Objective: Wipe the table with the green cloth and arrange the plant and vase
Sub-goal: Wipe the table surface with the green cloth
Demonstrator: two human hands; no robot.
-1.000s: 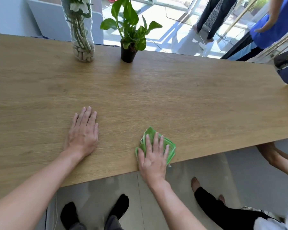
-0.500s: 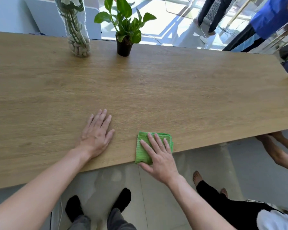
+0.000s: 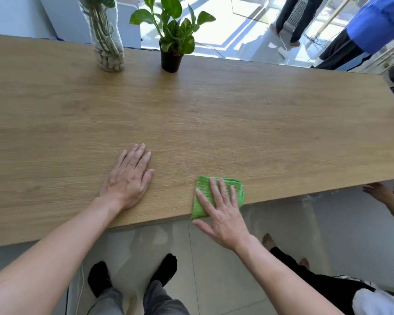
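Observation:
A folded green cloth [image 3: 201, 192] lies at the near edge of the long wooden table [image 3: 214, 114], partly overhanging it. My right hand [image 3: 222, 212] presses flat on the cloth, fingers spread. My left hand [image 3: 129, 177] rests flat on the bare wood to the left of the cloth, holding nothing. At the far edge stand a clear glass vase [image 3: 106, 35] with pebbles and stems, and to its right a leafy plant in a black pot [image 3: 171, 60].
Another person sits at the lower right, with hands [image 3: 382, 192] near the table's right near edge. Two people stand beyond the far edge at the upper right. A white cabinet [image 3: 62, 19] stands behind the vase. My feet are on the tiled floor below.
My right hand has slid the cloth along the near edge to the right and turned it square. My left hand has shifted right as well. The view has moved right.

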